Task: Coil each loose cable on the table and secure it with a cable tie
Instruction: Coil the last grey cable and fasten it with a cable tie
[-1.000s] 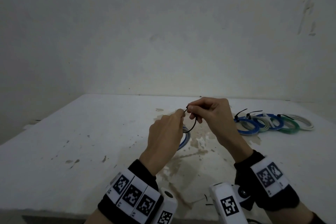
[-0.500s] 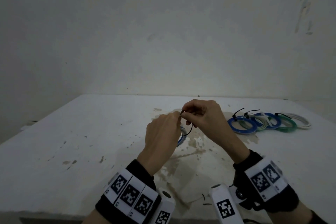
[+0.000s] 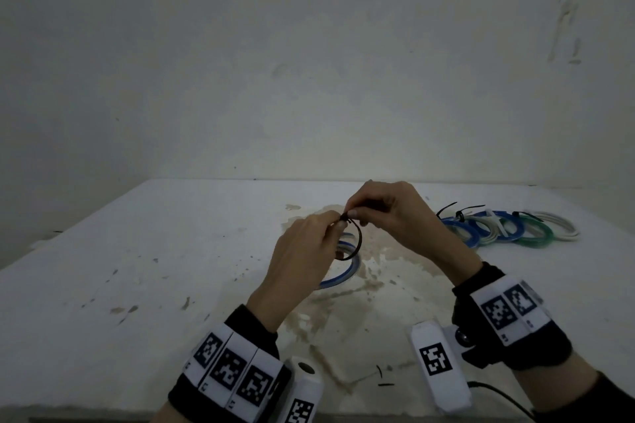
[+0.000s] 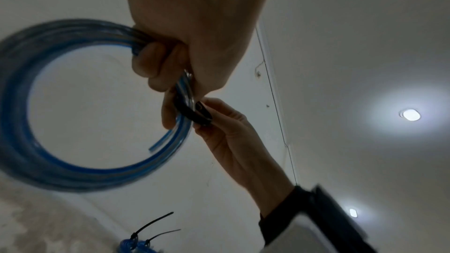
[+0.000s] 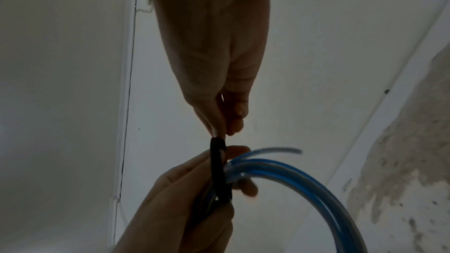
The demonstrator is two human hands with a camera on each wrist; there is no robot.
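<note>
Your hands have drawn closer, shrinking the black tie (image 3: pixel 354 244)'s loop. Left hand (image 3: pixel 302 261) grips the blue coil (image 4: pixel 48 122) above the surface (image 3: pixel 137 268); right hand (image 3: pixel 395 213) pinches the tie. Loosening your left grip could let the coil spring apart.

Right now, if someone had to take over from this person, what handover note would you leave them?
Left hand: grips the blue cable coil, held above the table.
Right hand: pinches the black cable tie looped around the coil's strands.
Done: a row of coils in blue, green and white lies at the right of the table, black ties on several.
Left: the tie's loop looks slack; pull it snug, then set this coil down. I see no other loose cable.
</note>
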